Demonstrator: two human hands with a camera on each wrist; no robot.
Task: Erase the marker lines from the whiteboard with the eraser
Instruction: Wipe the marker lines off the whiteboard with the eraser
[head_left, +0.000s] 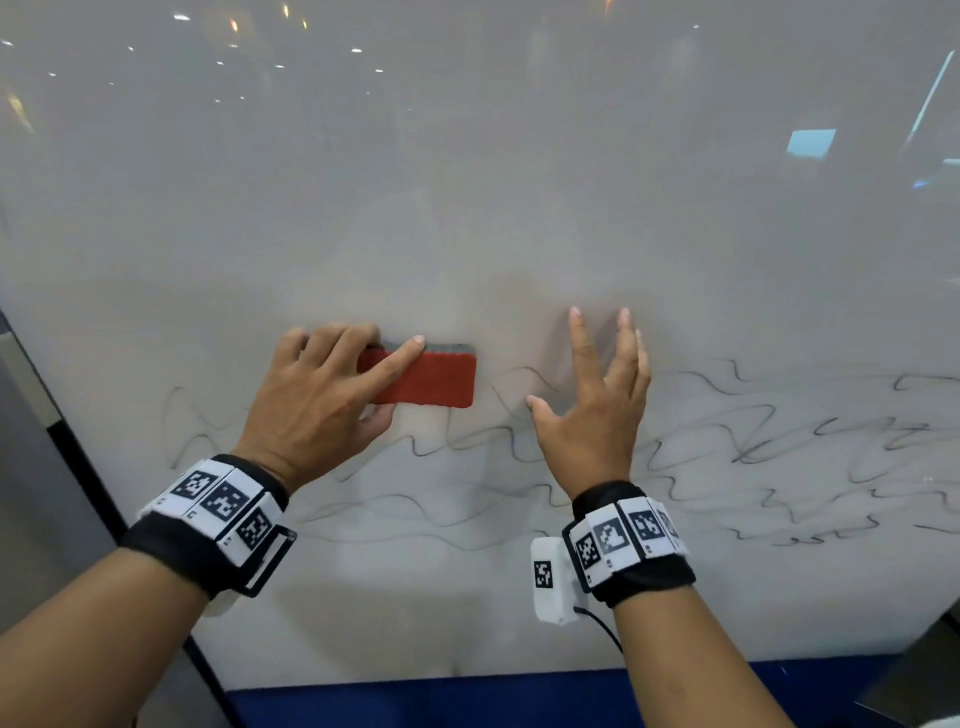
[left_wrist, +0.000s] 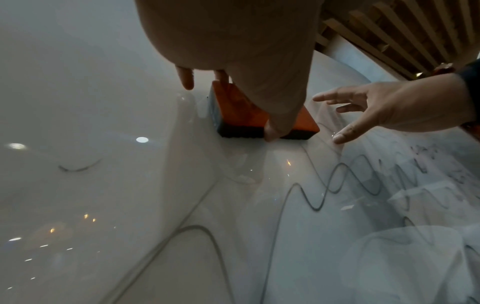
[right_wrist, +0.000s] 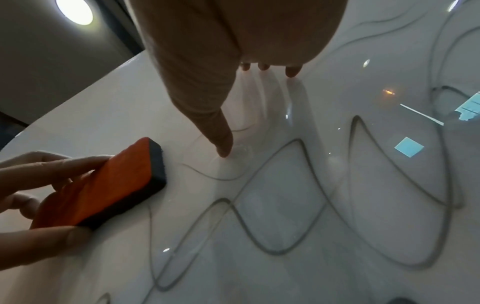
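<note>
A red eraser (head_left: 431, 378) with a dark felt underside lies flat against the whiteboard (head_left: 467, 182). My left hand (head_left: 322, 395) grips it by its left end, index finger across its top and thumb under its lower edge. In the left wrist view the eraser (left_wrist: 246, 111) sits under my palm. Black wavy marker lines (head_left: 727, 441) run across the board's lower half, to the right of and below the eraser. My right hand (head_left: 597, 395) is spread open, its fingertips (right_wrist: 224, 148) touching the board just right of the eraser (right_wrist: 109, 185).
The board's upper half is a hazy, glossy white with lamp reflections. A dark frame edge (head_left: 88, 478) runs down the left side. A blue ledge (head_left: 519, 701) runs along the bottom. More marker lines (left_wrist: 337, 185) cross the board near the wrist cameras.
</note>
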